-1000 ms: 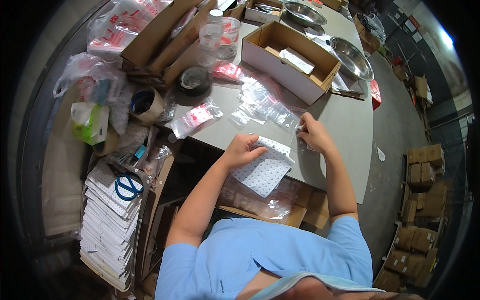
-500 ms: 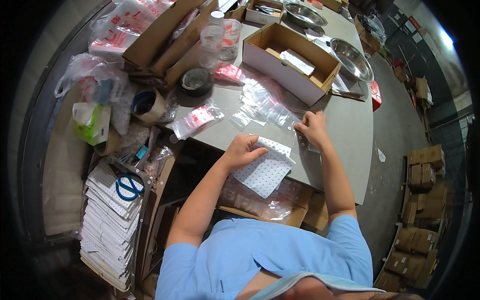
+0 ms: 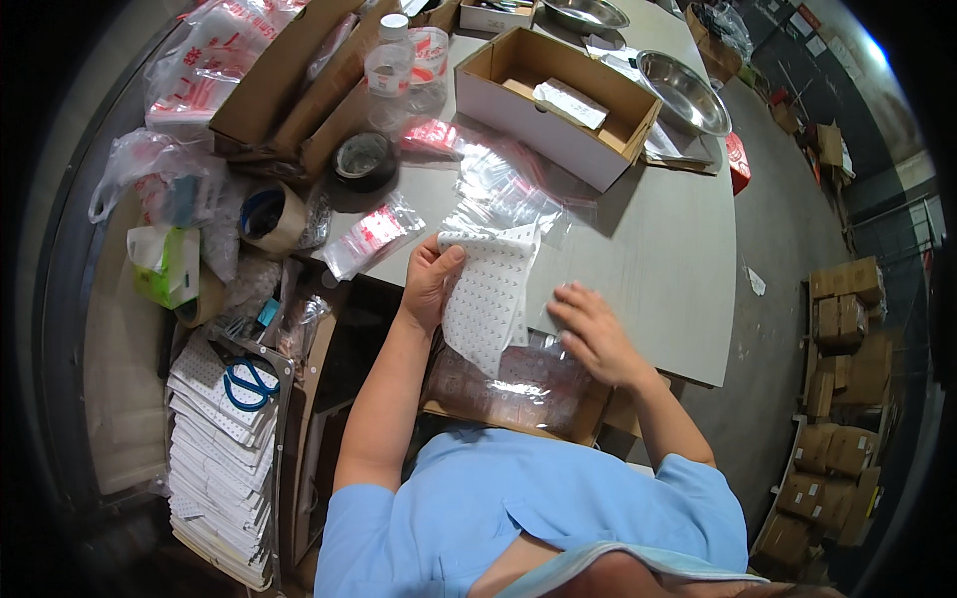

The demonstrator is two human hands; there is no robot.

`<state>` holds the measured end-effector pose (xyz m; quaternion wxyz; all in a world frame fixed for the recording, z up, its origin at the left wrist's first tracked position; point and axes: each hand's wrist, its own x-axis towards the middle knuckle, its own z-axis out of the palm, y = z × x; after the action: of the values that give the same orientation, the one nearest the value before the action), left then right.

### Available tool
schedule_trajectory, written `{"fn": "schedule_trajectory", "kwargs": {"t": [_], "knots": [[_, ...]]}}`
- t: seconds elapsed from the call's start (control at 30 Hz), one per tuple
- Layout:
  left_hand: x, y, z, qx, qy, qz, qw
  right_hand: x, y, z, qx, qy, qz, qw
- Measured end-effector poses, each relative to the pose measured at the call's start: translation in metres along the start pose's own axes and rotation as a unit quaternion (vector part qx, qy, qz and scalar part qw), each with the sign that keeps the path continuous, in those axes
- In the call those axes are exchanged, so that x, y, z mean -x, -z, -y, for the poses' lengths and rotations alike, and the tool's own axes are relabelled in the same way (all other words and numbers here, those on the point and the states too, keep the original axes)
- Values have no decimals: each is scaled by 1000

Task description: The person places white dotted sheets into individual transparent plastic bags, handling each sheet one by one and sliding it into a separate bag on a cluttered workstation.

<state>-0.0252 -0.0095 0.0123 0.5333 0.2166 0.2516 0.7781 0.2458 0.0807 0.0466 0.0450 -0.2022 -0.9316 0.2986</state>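
My left hand [image 3: 431, 284] is closed on a white patterned sheet [image 3: 485, 289], gripping its upper left edge between thumb and fingers. The sheet is folded over at the top and hangs down over the table's front edge. To its right, my right hand [image 3: 598, 337] has its fingers stretched out and holds nothing, just over the table edge. Below both hands, clear plastic bags [image 3: 528, 384] fill an open cardboard box. Beyond the sheet, a spread of small clear zip bags [image 3: 503, 179] lies on the table [image 3: 648, 259].
An open white cardboard box [image 3: 553, 125] stands at the back beside a metal bowl [image 3: 683, 92]. Black tape [image 3: 364, 161], a brown tape roll [image 3: 272, 216] and a plastic bottle [image 3: 389, 60] sit to the left. Blue-handled scissors [image 3: 249, 385] rest on stacked patterned sheets [image 3: 221, 468].
My left hand has drawn the sheet leftward and it hangs more upright. My right hand has left the small bags, come back toward my body and opened its fingers.
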Motion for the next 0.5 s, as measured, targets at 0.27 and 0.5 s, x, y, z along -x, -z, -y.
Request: {"fn": "schedule_trajectory", "kwargs": {"t": [0.27,0.5], "knots": [[0,4,7,-110,-2,-33,993,2,23,30,-255,19,134,957],[3,-2,7,-237,33,13,971,-89,40,-66,-17,-32,-162,986]]}}
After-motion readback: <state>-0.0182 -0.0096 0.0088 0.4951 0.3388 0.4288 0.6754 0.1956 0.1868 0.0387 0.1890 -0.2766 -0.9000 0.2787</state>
